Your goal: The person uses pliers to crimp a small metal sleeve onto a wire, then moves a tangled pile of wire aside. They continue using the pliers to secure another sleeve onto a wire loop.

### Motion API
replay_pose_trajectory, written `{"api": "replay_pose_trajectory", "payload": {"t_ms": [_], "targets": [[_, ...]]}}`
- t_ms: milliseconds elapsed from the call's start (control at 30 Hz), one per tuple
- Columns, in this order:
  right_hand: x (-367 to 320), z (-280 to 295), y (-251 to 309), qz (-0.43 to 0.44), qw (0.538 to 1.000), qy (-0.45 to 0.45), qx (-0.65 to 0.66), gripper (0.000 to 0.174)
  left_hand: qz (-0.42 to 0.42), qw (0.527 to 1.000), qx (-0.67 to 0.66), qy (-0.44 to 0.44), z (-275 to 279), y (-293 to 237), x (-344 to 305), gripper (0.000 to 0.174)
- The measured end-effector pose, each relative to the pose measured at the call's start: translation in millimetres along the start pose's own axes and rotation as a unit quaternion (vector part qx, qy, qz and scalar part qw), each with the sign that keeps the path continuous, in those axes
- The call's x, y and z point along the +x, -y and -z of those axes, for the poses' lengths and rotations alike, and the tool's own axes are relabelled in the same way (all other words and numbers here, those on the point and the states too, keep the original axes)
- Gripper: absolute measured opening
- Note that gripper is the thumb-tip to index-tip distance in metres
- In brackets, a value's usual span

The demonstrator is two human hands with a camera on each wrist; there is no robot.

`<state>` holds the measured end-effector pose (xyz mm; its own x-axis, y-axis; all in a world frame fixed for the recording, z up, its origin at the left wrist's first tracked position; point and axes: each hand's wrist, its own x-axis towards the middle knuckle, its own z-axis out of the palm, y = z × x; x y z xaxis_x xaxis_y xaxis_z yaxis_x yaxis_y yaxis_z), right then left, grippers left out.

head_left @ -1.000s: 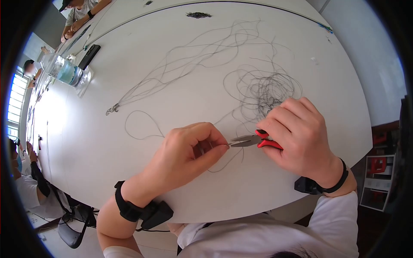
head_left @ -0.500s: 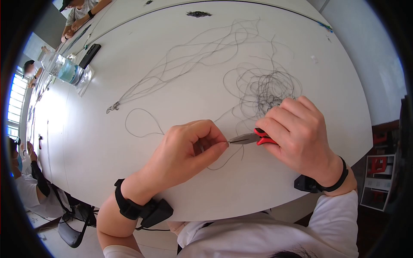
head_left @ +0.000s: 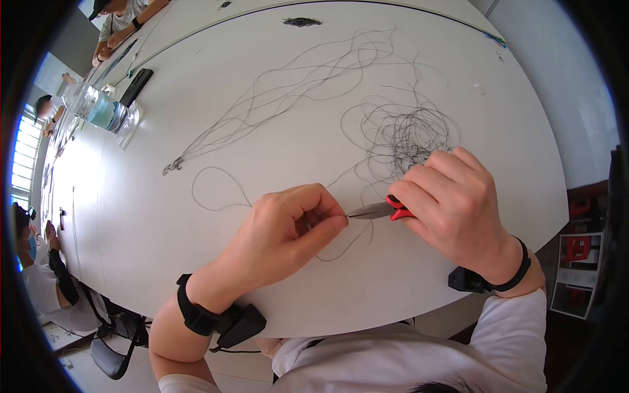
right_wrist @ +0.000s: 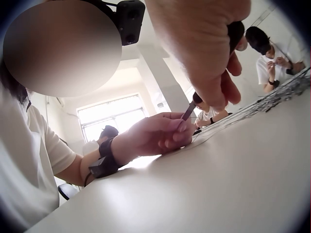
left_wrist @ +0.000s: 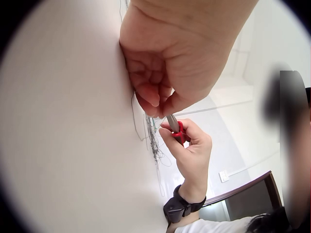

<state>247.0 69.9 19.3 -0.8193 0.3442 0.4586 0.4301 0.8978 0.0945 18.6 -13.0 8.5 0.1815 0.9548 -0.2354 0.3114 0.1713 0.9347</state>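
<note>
From my head view, the left hand [head_left: 288, 229] pinches a thin strand [head_left: 213, 167]; the right hand [head_left: 453, 203] grips red-handled pliers [head_left: 373, 210] between both hands. My left-wrist view puts the pliers at the left fingertips [left_wrist: 168, 106]; my right-wrist view, beside the left thumb [right_wrist: 182, 127].

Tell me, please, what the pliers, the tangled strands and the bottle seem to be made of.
Pliers: probably steel nose, grey with a dull sheen; red-and-black handles, likely plastic or rubber.
Tangled strands: thin, dark, springy loops suggest nylon or wire; finish too fine to tell.
Bottle: likely plastic, glossy, given its see-through walls and highlights.
</note>
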Motion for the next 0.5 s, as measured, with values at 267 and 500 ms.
{"api": "replay_pose_trajectory", "payload": {"t_ms": [267,500], "targets": [[1.9,-0.3,-0.4,0.003,1.000,-0.012,-0.002,0.019,0.022,1.000,-0.013,0.014,1.7,-0.6,0.0,0.010],[3.3,-1.5,2.2,0.006,1.000,-0.021,-0.010,0.018,0.014,1.000,-0.015,0.011,2.5,1.4,-0.2,0.011]]}}
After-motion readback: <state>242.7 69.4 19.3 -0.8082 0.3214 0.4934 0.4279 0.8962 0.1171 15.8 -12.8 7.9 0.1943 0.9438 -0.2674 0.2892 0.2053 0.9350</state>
